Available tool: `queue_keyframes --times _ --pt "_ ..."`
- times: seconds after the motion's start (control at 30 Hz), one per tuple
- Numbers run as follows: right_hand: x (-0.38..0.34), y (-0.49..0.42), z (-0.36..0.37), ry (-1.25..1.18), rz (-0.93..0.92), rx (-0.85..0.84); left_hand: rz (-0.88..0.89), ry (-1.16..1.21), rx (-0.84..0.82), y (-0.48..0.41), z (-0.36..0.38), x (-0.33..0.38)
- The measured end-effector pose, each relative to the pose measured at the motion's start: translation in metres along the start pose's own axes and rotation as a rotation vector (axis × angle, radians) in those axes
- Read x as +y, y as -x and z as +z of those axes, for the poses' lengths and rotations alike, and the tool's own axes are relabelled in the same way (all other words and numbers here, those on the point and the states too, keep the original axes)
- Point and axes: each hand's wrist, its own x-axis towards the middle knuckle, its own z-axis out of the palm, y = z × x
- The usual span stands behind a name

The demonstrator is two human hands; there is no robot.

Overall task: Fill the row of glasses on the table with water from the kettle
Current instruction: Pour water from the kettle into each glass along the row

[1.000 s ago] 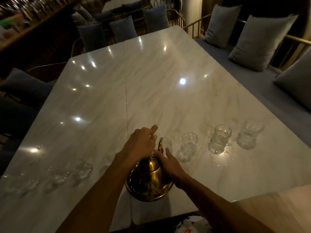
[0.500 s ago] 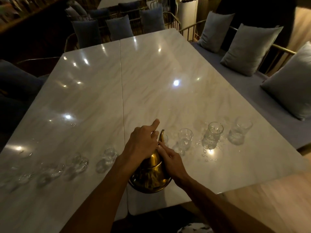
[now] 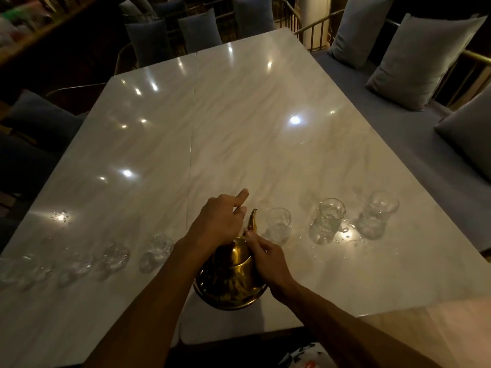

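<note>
A pale, glossy, marbled counter [image 3: 265, 134] fills most of the view, with a seam running from 12 o'clock down toward the hands. Ceiling lights are mirrored on it as bright spots. The room is dim. A grey bench [image 3: 414, 144] with large cushions [image 3: 422, 62] is seen along the counter from 1 to 3 o'clock, and cushioned chairs [image 3: 170, 38] are set at the far end, at 11 to 12 o'clock.

A shiny brass kettle [image 3: 233, 282] is held near the counter's edge at 6 o'clock, its curved spout pointed away toward 12 o'clock. The left hand [image 3: 220, 221] is closed over the top of the kettle, the forefinger stretched forward. The right hand [image 3: 268, 258] is pressed against the kettle's right side, fingers curled on its neck.

A row of clear glasses is spread across the counter. Three upright glasses [image 3: 328, 221] stand at 2 to 3 o'clock of the kettle, with drops of water scattered around them. The nearest glass [image 3: 279, 224] stands just beside the spout. More glasses [image 3: 156, 251], blurred, extend toward 9 o'clock.
</note>
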Motion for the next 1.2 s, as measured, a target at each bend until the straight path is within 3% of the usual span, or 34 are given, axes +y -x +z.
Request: queue_keyframes --times 0.33,0.87,1.2 --pt "0.004 -0.024 -0.052 -0.018 0.103 -0.047 -0.165 -0.066 -0.115 -0.043 0.031 0.038" --pt "0.009 -0.037 -0.073 -0.121 0.311 -0.078 -0.355 -0.125 -0.279 -0.078 0.051 0.059" --pt "0.014 -0.038 -0.075 -0.11 0.359 -0.093 -0.399 -0.15 -0.284 -0.082 0.056 0.059"
